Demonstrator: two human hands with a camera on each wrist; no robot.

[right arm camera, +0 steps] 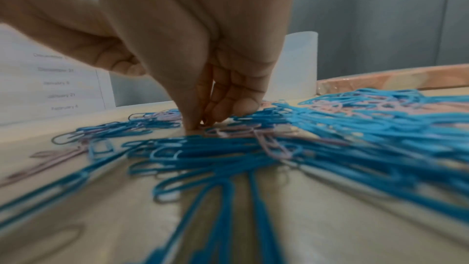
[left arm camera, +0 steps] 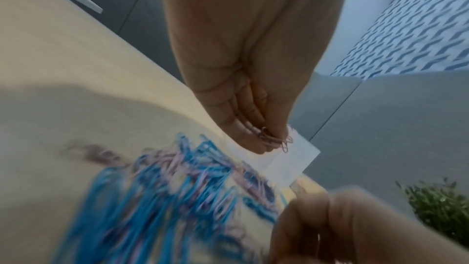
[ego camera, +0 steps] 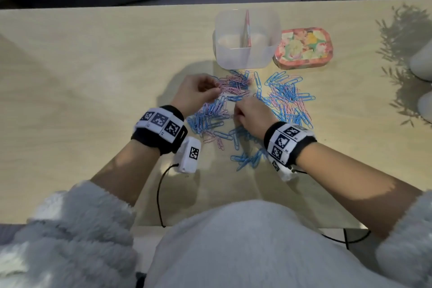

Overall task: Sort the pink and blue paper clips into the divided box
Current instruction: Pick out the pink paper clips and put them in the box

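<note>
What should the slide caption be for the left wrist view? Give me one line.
Left hand pinches a few pink paper clips above the blurred pink-and-blue pile on the table.

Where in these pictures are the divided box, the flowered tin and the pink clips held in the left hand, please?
divided box (ego camera: 245, 57): head view, on its near front wall.
flowered tin (ego camera: 304, 45): head view, middle of its lid.
pink clips (left arm camera: 272, 140): left wrist view, on the bundle at the left hand's (left arm camera: 241, 67) fingertips.

Fluffy pale grey fleece sleeves pushed up the forearms, black wristbands ringed with white blocks of black square-code markers, a small white camera unit below each wrist, thin black cables trailing back
</note>
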